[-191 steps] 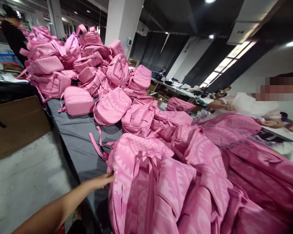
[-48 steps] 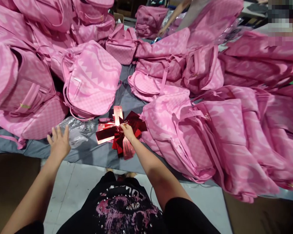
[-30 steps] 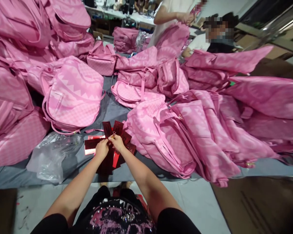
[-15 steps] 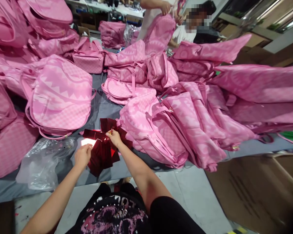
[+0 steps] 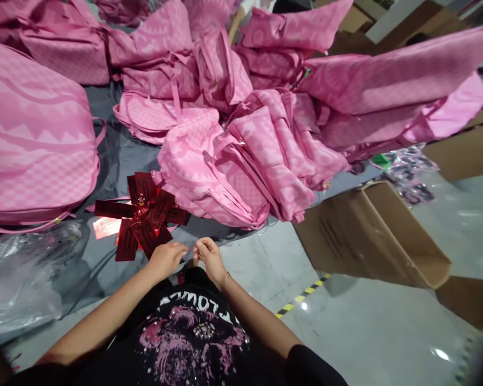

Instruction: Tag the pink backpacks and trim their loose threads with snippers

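- The left hand (image 5: 168, 261) and right hand (image 5: 210, 260) are now off the red tags (image 5: 148, 214), where a moment earlier both are busy, and they meet in front of the black shirt (image 5: 193, 343), by the near edge of the grey surface (image 5: 124, 147)
- Each hand has its fingers bunched, tips almost meeting (a faint pinkish speck shows between, too small to name), so I cannot tell whether anything is pinched
- That shift suggests, as I judge it, that attention passes from the bundle to the fingertips
- The red tags lie fanned out near the surface's near edge, between the left backpack (image 5: 44, 145) and the right backpack (image 5: 209, 177)
- A crumpled clear plastic bag (image 5: 24, 273) lies along that edge, farther left
- More pink bags (image 5: 161, 78) crowd toward the far edge
- Beyond the near edge, rightward, a cardboard box (image 5: 338, 230) stands on the floor by striped tape (image 5: 301, 295)
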Action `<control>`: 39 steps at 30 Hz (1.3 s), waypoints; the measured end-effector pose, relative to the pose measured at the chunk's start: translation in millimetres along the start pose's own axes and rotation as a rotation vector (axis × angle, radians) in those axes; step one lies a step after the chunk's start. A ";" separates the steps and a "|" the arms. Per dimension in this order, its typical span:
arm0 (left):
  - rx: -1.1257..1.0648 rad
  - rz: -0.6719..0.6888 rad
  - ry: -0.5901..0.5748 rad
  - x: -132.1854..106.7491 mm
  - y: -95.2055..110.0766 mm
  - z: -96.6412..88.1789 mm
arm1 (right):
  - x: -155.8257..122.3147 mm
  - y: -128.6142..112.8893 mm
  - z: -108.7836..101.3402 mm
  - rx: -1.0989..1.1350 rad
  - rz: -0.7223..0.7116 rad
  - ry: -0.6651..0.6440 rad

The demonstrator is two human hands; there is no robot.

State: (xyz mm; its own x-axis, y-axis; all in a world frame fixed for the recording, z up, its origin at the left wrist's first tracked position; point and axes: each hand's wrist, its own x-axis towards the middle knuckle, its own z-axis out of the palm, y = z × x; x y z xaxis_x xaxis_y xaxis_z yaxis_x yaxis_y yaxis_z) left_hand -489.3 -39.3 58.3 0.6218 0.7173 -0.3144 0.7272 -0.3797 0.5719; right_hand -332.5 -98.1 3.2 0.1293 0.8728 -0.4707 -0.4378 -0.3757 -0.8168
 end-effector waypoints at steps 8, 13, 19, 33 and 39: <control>-0.012 -0.123 -0.079 30.9 33.9 28.3 | 9.1 8.7 -89.5 0.128 0.027 0.418; -0.033 -0.279 -0.075 41.1 42.9 34.3 | 57.4 2.8 -145.1 0.134 0.052 0.525; -0.048 -0.455 -0.030 60.5 63.8 67.0 | 98.1 -5.0 -140.0 0.125 0.167 0.241; -0.245 -0.478 0.185 125.6 71.5 135.3 | 117.5 -77.7 -203.1 -0.358 -0.167 0.226; -0.215 -0.467 0.249 140.6 79.7 126.2 | 124.2 -75.9 -216.8 -0.513 -0.172 0.172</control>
State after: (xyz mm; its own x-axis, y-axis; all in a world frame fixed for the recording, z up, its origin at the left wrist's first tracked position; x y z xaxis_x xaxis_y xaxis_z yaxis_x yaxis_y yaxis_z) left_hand -307.2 -42.4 -36.0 0.1422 0.9063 -0.3981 0.8167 0.1198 0.5645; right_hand -90.3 -28.8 -65.6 0.3228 0.8876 -0.3286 0.0858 -0.3732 -0.9238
